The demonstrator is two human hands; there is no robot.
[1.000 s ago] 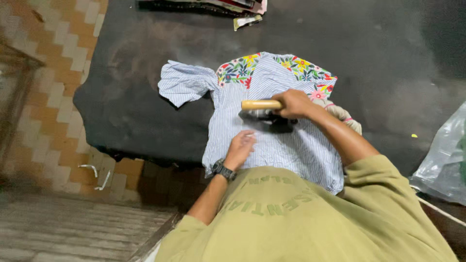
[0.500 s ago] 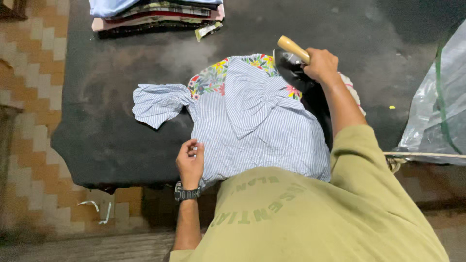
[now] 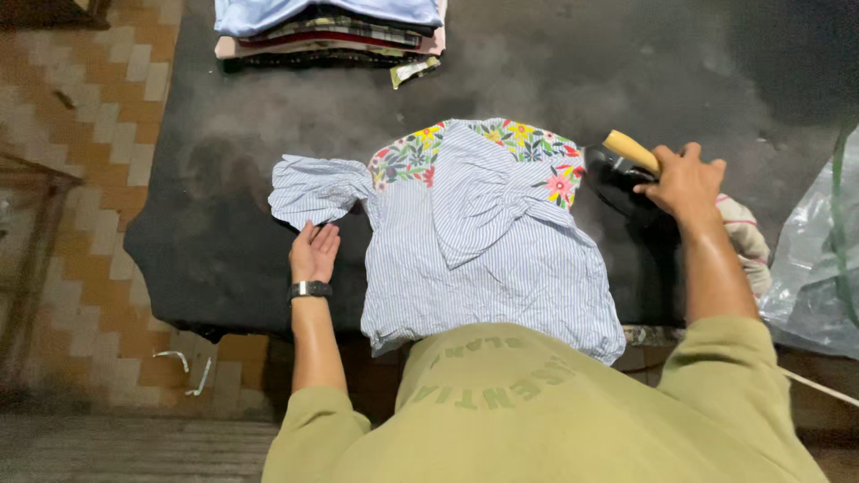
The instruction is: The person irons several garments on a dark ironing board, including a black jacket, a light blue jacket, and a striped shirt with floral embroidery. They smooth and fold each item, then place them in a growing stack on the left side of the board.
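A dark padded surface (image 3: 206,233) was seen, folded clothes (image 3: 327,27) stacked at upper centre. The striped blouse (image 3: 483,241) was part folded: one sleeve laid over, the other left spread under the open, flat left hand (image 3: 313,253). The iron (image 3: 626,165) was gripped aside by the closed right hand (image 3: 684,183).

- An olive-green shirt (image 3: 537,420) covers the person's chest and shoulders, with short sleeves ending above the elbows.
- Darker green lettering runs across the shirt front in an arc, seen upside down from the head camera.
- A dark wristwatch (image 3: 310,290) with a black band sits on the left wrist, just below the left hand (image 3: 313,252).
- Both forearms are bare; the right hand (image 3: 684,183) wears nothing.
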